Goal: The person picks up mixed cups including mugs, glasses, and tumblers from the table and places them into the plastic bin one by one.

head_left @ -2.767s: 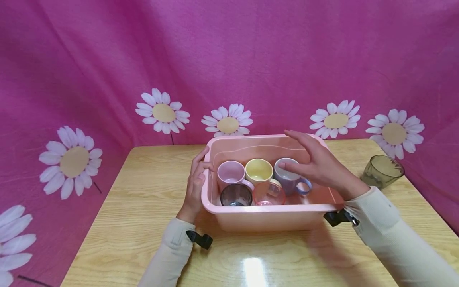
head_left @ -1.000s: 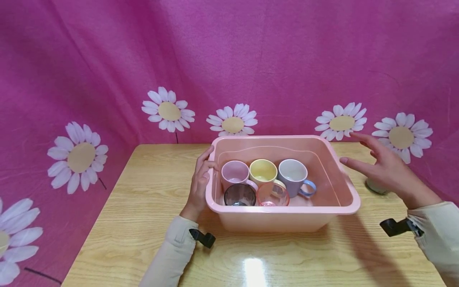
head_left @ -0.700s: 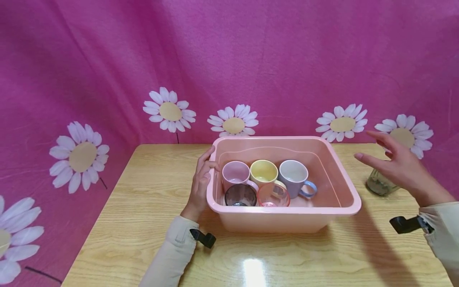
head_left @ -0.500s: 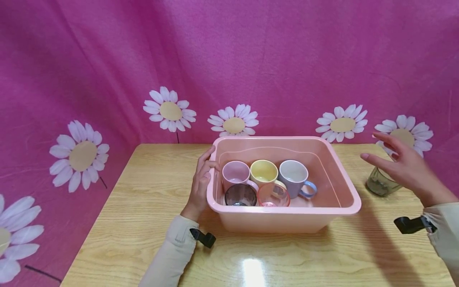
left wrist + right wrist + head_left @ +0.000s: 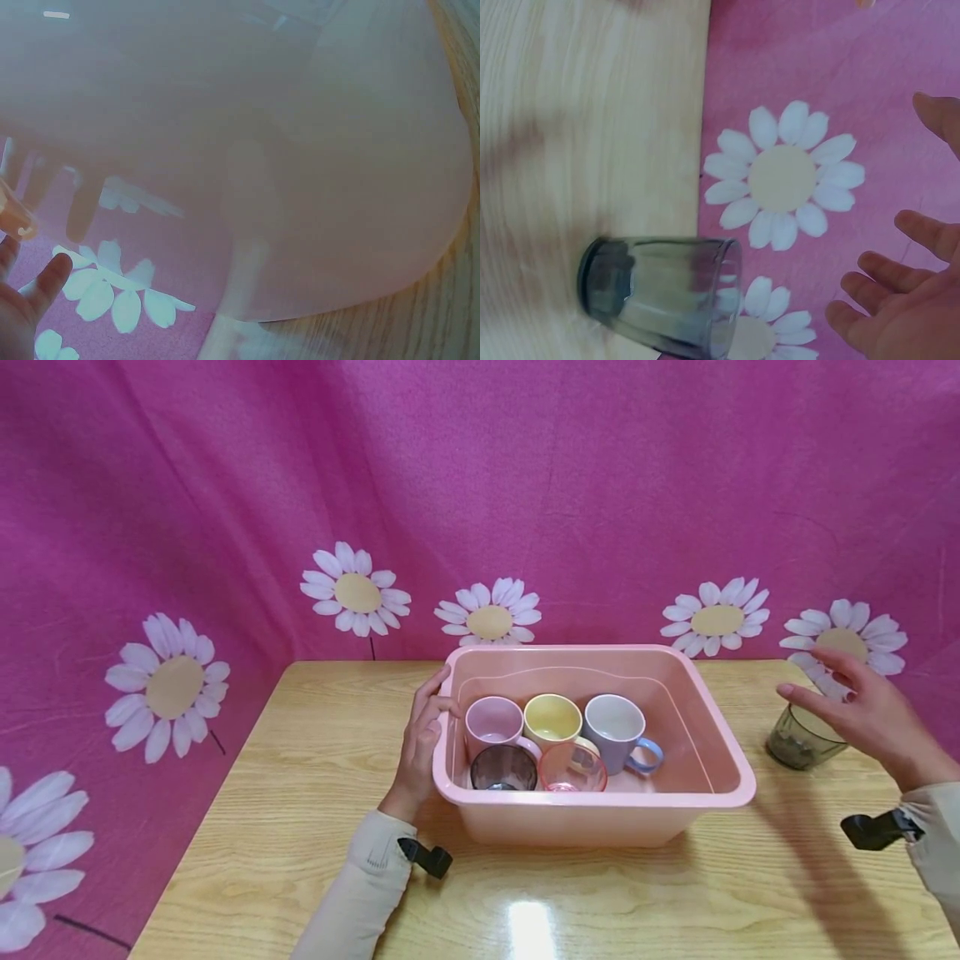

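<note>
A pink plastic tub [image 5: 570, 822] stands on the table. My left hand [image 5: 415, 752] holds its left rim, with the fingers hooked over the edge. Inside, a pink mug [image 5: 483, 727], a yellow mug [image 5: 552, 718] and a lilac mug [image 5: 611, 739] with a blue handle make a back row. In front of them sit a dark grey glass [image 5: 502, 772] and a pink-rimmed clear glass [image 5: 573, 772]. Right of the tub, an olive-tinted glass [image 5: 797, 745] stands upright. My right hand [image 5: 877, 718], fingers spread and holding nothing, is above this glass and overlaps its right side.
The wooden table [image 5: 300, 893] ends at the back against a magenta cloth [image 5: 525, 485] printed with white daisies. Inside the tub, bare floor shows to the right of the lilac mug. A black camera mount [image 5: 877, 829] juts from the right sleeve.
My right hand has moved from above the tub rightward, out to the olive-tinted glass. My left hand keeps its hold on the rim, and the mugs and glasses in the tub stay put.
</note>
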The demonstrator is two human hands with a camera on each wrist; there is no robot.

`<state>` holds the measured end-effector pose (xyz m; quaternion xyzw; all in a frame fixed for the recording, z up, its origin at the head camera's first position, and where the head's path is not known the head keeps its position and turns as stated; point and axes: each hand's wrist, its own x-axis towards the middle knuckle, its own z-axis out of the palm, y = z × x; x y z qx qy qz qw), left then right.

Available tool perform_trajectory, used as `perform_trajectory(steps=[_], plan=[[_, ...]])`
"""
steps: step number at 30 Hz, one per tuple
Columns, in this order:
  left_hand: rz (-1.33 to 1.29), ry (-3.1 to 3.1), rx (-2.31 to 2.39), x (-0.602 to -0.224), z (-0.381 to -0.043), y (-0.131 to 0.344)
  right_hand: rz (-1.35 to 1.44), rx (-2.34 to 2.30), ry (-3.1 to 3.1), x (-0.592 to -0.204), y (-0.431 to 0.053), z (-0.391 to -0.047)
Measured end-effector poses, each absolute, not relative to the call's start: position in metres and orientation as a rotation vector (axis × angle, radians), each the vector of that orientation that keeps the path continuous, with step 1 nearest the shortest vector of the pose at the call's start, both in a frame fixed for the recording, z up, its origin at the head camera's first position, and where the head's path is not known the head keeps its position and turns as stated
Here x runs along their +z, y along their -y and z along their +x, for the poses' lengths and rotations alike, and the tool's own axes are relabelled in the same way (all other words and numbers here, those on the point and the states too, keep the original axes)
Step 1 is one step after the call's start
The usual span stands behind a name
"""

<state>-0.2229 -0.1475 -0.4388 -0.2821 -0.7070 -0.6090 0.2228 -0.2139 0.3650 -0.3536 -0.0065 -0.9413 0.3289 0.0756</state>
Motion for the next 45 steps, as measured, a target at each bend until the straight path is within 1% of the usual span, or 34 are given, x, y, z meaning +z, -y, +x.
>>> perform_trajectory(steps=[8, 15, 22, 33, 45], plan=[[-0.788, 1.961, -1.685, -0.440, -0.222, 0.146, -0.094, 0.978, 2.848, -0.366, -0.380, -0.214], [-0.772, 1.976, -1.680, -0.439, -0.222, 0.147, -0.096, 0.996, 2.819, -0.379, -0.396, -0.219], [-0.774, 1.985, -1.675, -0.436, -0.224, 0.145, -0.133, 0.935, 2.899, -0.388, -0.409, -0.218], [-0.780, 1.947, -1.685, -0.440, -0.222, 0.147, -0.163, 1.099, 2.912, -0.401, -0.411, -0.222], [-0.790, 1.935, -1.688, -0.439, -0.222, 0.147, -0.205, 1.024, 2.941, -0.405, -0.410, -0.226]])
